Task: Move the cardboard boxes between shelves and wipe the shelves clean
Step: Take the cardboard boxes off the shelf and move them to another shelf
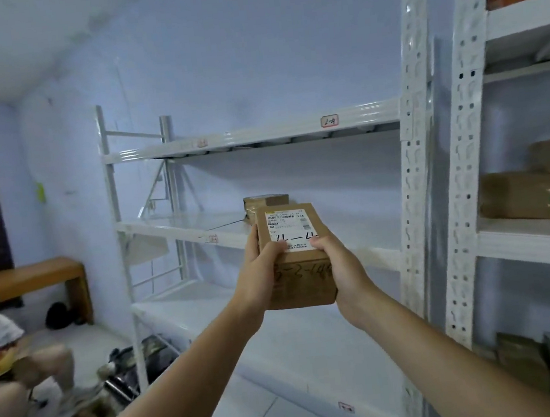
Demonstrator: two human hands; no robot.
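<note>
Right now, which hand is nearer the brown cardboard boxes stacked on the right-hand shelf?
Right. The right hand grips the held labelled box on the side facing those stacked boxes; the left hand grips the far side.

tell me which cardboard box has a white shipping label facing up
The box held in both hands; the box on the middle shelf behind it and the stacked ones on the right rack show no label.
</note>
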